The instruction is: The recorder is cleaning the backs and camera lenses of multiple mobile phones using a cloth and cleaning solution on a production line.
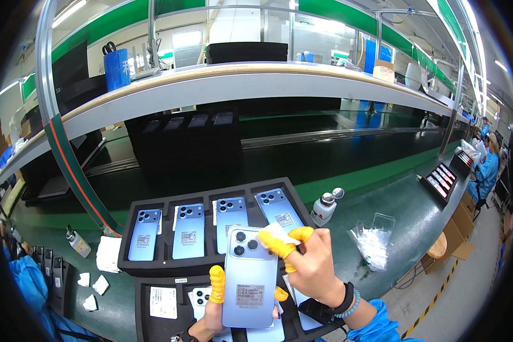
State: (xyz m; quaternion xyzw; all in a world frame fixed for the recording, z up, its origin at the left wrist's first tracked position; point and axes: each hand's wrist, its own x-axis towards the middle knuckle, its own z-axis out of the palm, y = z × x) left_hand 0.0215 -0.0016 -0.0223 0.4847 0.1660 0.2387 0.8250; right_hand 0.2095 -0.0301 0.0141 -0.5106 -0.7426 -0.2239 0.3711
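Note:
My left hand [213, 310], in yellow finger cots, is wrapped round a light blue smartphone [249, 268], its back and camera block facing up. My right hand [314, 265], also in yellow finger cots, pinches a white wipe [279, 232] against the phone's top right corner, beside the cameras. Behind the phone, a black foam tray [165, 265] bears several similar blue phones, each in its own slot. Under my hands lies another black tray [144, 319] with more phones, partly hidden, and a white label sheet [163, 302].
A white pump bottle [324, 210] stands right of the far tray, a clear bag [375, 245] beyond it. At left are another bottle [77, 243], folded white cloths [108, 253] and crumpled wipes [100, 285]. A shelf [268, 82] spans the back. A co-worker's blue sleeve [28, 285] is at far left.

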